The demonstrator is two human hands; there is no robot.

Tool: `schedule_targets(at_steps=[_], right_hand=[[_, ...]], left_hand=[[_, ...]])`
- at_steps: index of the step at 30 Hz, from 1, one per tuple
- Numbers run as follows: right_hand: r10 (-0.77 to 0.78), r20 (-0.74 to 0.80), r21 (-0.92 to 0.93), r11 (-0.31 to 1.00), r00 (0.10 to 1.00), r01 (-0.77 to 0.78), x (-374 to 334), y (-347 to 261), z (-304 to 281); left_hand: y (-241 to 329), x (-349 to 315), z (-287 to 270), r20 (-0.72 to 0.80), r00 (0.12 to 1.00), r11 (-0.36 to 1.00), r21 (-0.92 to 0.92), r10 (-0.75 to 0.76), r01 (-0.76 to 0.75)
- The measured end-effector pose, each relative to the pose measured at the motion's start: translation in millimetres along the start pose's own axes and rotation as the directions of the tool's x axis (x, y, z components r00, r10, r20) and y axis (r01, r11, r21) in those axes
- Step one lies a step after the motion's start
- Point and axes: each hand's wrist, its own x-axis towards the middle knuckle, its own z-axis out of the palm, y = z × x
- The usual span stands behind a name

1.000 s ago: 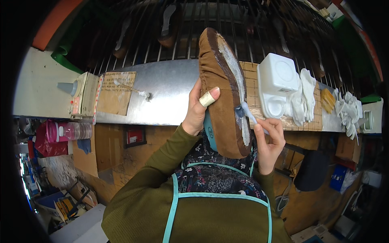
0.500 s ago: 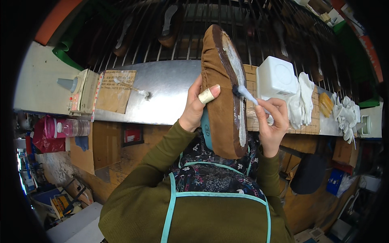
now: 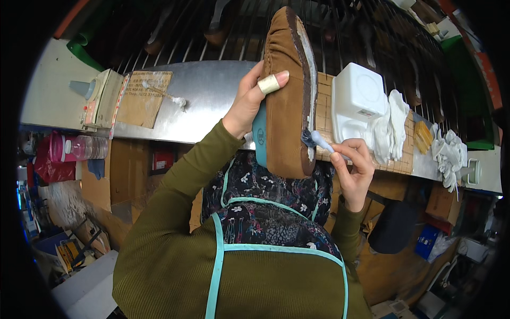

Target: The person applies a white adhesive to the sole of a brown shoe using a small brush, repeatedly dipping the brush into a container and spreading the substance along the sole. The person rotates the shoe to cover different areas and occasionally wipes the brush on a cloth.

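My left hand [image 3: 254,98] grips a brown suede shoe [image 3: 289,114], its toe pointing away and its sole edge turned to the right. Tape wraps that thumb. A teal lining or last [image 3: 259,137] shows at the shoe's left side. Along the dark sole edge runs a whitish smeared coating [image 3: 309,64]. In my right hand [image 3: 353,169], pinched between thumb and fingers, is a small brush [image 3: 320,140] with a pale handle. Its dark bristles touch the sole edge close to the heel.
Across the metal bench [image 3: 204,101] are a cardboard piece [image 3: 146,109] with a white-tipped stick, a white plastic container [image 3: 359,95], white gloves [image 3: 392,127] and a yellow block [image 3: 423,137]. Behind runs a rack of metal bars [image 3: 241,45] with shoes. A pink bottle [image 3: 85,147] is at left.
The brush has slid along the sole edge toward the heel. The shoe has shifted up in view and turned, showing less of its sole and more of the teal part.
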Motion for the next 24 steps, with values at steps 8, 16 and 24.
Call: schedule_targets(at_steps=[8,16,24], right_hand=[[-0.085,0.011,-0.083,0.993,0.996,0.086,-10.2,-6.3,-13.4],[-0.191,0.005,-0.118,0.975,0.982,0.190,-7.9,-15.1,-21.5],[-0.135,-0.066,-0.074,0.989,0.989,0.130,4.2,-22.9,-12.9]], left_hand=[[3.0,9.7,0.7,0.009,0.998,0.998,0.028,-0.054,0.054],[-5.5,18.8,-2.1,0.038,0.975,0.973,-0.060,-0.219,0.221],[2.0,12.4,7.2,0.055,0.978,0.979,-0.022,-0.202,0.204]])
